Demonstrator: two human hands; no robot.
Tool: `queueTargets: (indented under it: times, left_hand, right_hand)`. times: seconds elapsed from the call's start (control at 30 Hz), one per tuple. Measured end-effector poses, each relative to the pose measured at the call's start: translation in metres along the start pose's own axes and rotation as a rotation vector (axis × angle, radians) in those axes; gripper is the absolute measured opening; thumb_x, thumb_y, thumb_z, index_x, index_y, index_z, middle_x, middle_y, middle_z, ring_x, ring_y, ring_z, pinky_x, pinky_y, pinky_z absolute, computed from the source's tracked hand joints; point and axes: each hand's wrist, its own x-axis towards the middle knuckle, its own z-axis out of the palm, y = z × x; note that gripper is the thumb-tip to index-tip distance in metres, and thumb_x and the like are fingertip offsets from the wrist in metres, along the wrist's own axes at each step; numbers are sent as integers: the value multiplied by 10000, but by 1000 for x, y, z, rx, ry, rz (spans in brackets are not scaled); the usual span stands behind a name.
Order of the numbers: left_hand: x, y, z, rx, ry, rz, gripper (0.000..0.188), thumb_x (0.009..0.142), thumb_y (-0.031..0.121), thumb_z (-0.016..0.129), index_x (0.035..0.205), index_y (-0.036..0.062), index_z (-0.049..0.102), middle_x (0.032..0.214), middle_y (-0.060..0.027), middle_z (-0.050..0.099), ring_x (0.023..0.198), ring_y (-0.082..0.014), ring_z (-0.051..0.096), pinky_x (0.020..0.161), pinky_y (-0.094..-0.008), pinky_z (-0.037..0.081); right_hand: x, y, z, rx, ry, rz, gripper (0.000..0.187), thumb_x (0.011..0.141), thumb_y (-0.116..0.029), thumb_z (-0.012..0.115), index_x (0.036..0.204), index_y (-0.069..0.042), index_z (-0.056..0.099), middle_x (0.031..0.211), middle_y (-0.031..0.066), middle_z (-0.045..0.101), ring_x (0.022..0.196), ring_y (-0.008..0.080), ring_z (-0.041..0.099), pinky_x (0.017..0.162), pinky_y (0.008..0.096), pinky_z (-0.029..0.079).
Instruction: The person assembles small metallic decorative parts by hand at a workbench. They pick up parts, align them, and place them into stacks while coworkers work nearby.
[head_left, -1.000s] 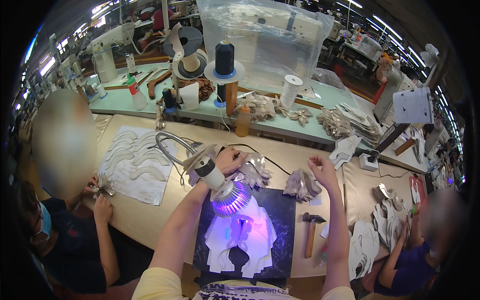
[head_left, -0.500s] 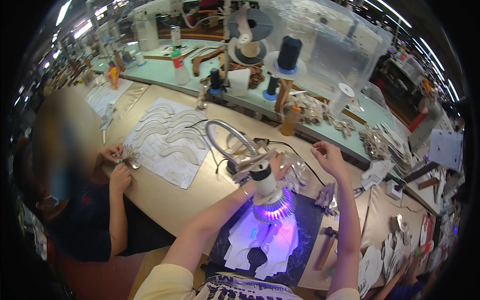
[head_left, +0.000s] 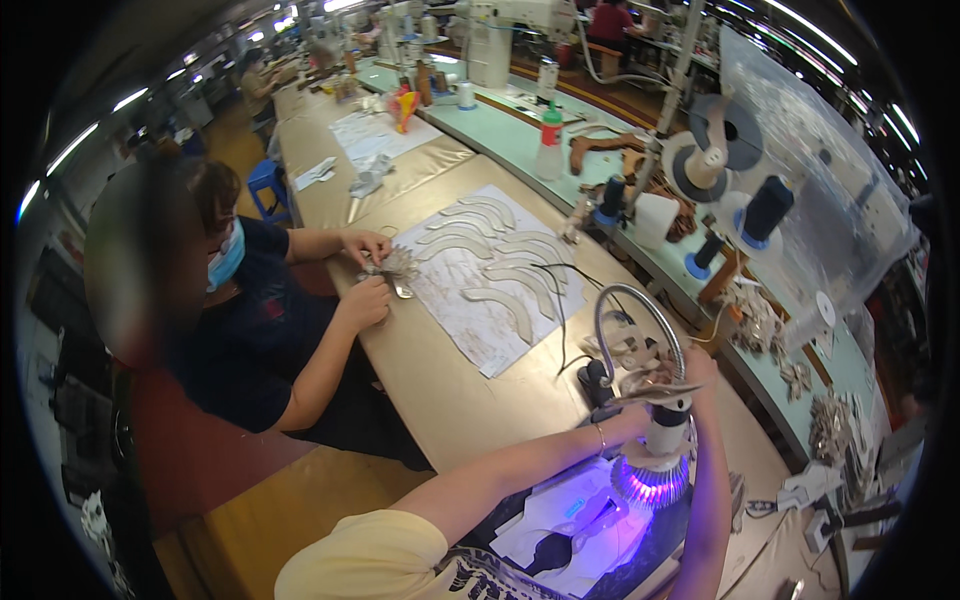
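Left hand (head_left: 630, 422) and right hand (head_left: 702, 368) crowd the violet-lit lamp (head_left: 652, 482)!
Fingers mostly hidden, so I can't tell either hand's grip; white pieces (head_left: 545, 505) lie glowing underneath.

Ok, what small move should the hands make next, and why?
Perhaps ease the left hand slightly out from behind the lamp: the lamp hides its fingers, so its grip can't be checked, while the white pieces lie lit below the lamp.

Left arm (head_left: 530, 464) angled rightward, left hand (head_left: 630, 420) partly hidden, right hand (head_left: 701, 367) farther forward
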Motion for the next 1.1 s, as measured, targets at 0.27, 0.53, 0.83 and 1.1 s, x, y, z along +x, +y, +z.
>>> queueTargets:
  times: [0.27,0.53,0.83,1.1]
  left_hand:
    - [4,4,-1,-14,12,-26,486,876,386,595,1101,-45,561,989,-231,606,912,-399,597,823,-479,465]
    - [7,8,-4,-26,29,-48,464,872,376,599,1071,-41,560,975,-230,605,899,-399,596,813,-480,464]
    - [7,13,-2,-31,31,-64,439,866,364,603,1038,-37,559,960,-229,604,884,-399,595,801,-481,462]
    - [6,19,-8,-43,15,-77,418,861,354,607,1009,-34,559,946,-228,603,871,-400,594,791,-482,461]
  right_hand:
    - [33,18,34,307,84,114,264,792,-204,705,984,-23,697,818,182,687,791,343,672,749,422,513]
    - [24,29,41,456,205,71,351,824,-137,662,1136,19,635,838,180,695,748,267,679,698,368,522]
    - [16,65,46,1170,-179,173,310,889,-132,599,1117,77,611,921,123,691,791,175,665,677,253,509]
    - [17,35,42,519,213,182,297,776,-247,743,910,14,703,872,163,686,766,255,671,685,349,514]
